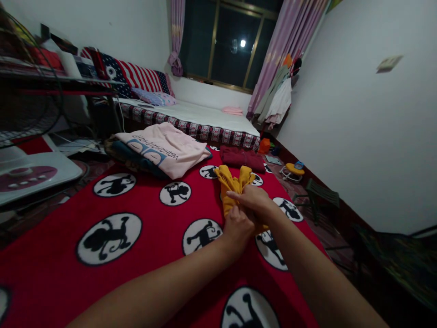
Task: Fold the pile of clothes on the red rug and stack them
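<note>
Bunching a yellow garment (235, 183) at the right-centre of the red blanket (153, 214), both hands meet there; everything else is placed vs that blanket, left to right.

Off its left edge: black wire fan grille (20, 98), w/ a white base w/ buttons (32, 175) below it, just beside the blanket's left border.

On its far-left corner: pink printed shirt (167, 148), folded flat, lying on top of a dark teal garment (134, 158); the pair sits well apart from the hands.

Beyond its far edge: bed (205, 117) w/ patterned side trim; striped pillow (141, 76) at the bed's left end; dark window (232, 41) above.

Left hand (241, 226): on the blanket's right-centre, fingers curled shut round the near end of the yellow garment, cloth gathered in the fist.

Right hand (255, 199): touching the left hand, just beyond it; fingers held together & laid across the bunched yellow cloth, pointing left; thumb hidden, so can't tell if it grips or only presses.

The garment's far end fans out in two lobes past the right hand.

Maroon garment (242, 158): on the blanket's far-right corner, folded, just beyond the yellow one, not touching it.

Off its right edge, on the floor: small yellow toy (293, 171), then a green stool (319, 193); hanging clothes (278, 98) further back by the curtain.
</note>
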### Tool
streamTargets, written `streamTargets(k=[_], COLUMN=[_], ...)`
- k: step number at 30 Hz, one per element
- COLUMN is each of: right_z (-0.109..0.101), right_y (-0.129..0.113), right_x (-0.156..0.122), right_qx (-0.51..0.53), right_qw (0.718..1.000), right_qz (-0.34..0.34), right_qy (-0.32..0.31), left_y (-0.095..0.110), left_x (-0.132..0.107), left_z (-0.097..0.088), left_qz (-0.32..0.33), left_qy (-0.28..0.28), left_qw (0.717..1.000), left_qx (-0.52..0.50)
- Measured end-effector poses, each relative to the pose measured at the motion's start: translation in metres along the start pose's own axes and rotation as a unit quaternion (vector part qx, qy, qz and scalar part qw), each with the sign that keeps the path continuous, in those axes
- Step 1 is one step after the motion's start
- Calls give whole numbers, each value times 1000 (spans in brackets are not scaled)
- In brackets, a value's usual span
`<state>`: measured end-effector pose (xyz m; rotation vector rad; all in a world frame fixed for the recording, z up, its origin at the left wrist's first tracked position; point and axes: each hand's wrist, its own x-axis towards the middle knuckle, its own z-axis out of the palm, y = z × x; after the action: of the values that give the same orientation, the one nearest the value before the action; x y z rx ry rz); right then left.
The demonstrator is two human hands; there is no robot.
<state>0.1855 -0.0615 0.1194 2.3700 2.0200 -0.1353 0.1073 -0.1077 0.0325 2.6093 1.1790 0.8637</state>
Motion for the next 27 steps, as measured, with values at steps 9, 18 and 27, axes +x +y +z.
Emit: streamTargets(k=[9,18,27], right_z=[26,56,-28], right_y=[6,72,116], right_x=[15,6,93], right_qx=[-3,324,312], right_qw=[998,937,905], right_qz=[53,29,33], right_qy=[32,126,286], left_y=[-2,-60,-117], left_x=[-27,15,19], left_z=[-6,-48,-4], left_qz=[134,26,-69], left_qy=[-34,165,-8], left_qw=[988,971,996], left_qx=[65,-171,-59])
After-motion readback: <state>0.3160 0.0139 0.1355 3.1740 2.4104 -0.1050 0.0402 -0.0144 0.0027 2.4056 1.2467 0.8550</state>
